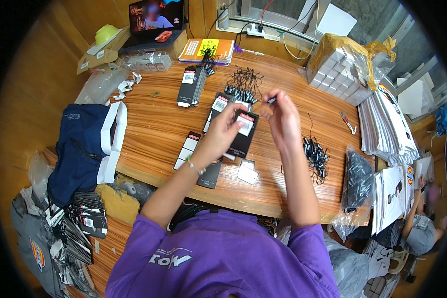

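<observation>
My left hand [222, 130] grips a black hang tag [242, 143] that carries a white barcode sticker and a red strip. Raised beside it, my right hand [284, 119] has its fingers pinched on a small dark tag-string clip [271, 100]. Just beyond both hands lies a stack of strung hang tags [219, 103], its black cords [243, 79] spread toward the back. Under my left forearm are loose hang tags [187, 149], partly hidden. A heap of black tag strings [316, 159] rests to the right of my right forearm. White stickers [247, 175] sit near the front edge.
Another tag bundle [188, 89] stands farther back. Navy fabric [79, 144] hangs over the left edge. On the right are snips [348, 123], a bag of black strings [358, 179], white bags [386, 124] and wrapped boxes [337, 69]. A laptop [156, 17] is at the back.
</observation>
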`<state>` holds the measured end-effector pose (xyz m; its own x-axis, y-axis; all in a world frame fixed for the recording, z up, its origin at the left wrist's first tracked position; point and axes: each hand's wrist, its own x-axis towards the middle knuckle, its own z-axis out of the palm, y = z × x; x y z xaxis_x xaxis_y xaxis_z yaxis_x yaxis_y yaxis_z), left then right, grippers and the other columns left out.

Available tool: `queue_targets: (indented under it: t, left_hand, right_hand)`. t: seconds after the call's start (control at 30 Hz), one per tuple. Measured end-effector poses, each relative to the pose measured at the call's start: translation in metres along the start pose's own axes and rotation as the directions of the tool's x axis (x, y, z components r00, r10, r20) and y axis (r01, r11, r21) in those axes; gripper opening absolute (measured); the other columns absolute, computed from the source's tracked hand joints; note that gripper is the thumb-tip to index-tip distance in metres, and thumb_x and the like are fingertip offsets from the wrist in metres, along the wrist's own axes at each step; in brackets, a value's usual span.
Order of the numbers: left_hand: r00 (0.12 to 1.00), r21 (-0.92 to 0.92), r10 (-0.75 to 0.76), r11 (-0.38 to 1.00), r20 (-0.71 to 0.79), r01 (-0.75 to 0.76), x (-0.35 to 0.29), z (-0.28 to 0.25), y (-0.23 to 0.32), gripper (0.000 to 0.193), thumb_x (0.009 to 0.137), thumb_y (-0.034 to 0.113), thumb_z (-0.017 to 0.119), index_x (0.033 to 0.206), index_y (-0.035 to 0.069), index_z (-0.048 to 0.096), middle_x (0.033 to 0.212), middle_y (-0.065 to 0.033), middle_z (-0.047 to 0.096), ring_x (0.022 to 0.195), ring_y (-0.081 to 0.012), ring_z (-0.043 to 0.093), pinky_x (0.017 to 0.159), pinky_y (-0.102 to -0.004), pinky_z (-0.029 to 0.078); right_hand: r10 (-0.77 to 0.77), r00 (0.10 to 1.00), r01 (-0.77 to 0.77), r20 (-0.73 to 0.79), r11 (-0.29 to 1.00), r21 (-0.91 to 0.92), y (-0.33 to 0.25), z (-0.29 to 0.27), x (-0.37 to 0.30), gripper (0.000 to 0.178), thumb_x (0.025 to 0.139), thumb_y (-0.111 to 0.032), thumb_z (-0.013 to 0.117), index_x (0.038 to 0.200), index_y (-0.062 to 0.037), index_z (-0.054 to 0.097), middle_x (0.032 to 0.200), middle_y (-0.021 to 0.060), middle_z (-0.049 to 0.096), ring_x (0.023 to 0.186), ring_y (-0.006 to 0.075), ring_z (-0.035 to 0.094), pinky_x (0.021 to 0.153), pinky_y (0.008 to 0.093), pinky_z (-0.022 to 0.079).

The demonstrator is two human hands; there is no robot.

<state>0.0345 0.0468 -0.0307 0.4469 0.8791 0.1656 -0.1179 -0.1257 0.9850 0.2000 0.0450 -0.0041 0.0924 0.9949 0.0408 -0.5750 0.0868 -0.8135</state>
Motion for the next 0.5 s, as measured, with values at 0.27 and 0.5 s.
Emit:
queue_targets:
  t: [0.27,0.5]
  left_hand:
    - [0.997,0.165,-0.082,0.983,0.009,0.08,0.052,-0.047,-0.031,0.029,0.081,-0.003,0.059,0.107,0.004,0.051,0.076,0.0039,0.047,0.071,-0.0033,0.05,0.062,-0.0167,0.042]
    - [0.964,0.815,0.264,0.549,0.042,-0.186,0.069,-0.039,-0.042,0.037,0.068,0.011,0.073,0.103,0.011,0.061,0.086,-0.0077,0.055,0.086,-0.0249,0.05,0.08,-0.0338,0.043]
  right_hand:
    - [-0.131,0.991,0.115,-0.024,0.929,-0.351,-0.052,0.001,0.123,0.021,0.094,-0.027,0.041,0.078,-0.017,0.052,0.082,-0.0024,0.057,0.075,0.01,0.05,0.069,0.0302,0.035]
    - [-0.076,0.995,0.018,-0.064,0.768,-0.64,-0.038,0.001,0.173,0.025,0.088,-0.03,0.048,0.075,-0.0146,0.062,0.067,-0.0045,0.045,0.062,0.0099,0.038,0.058,0.0268,0.032]
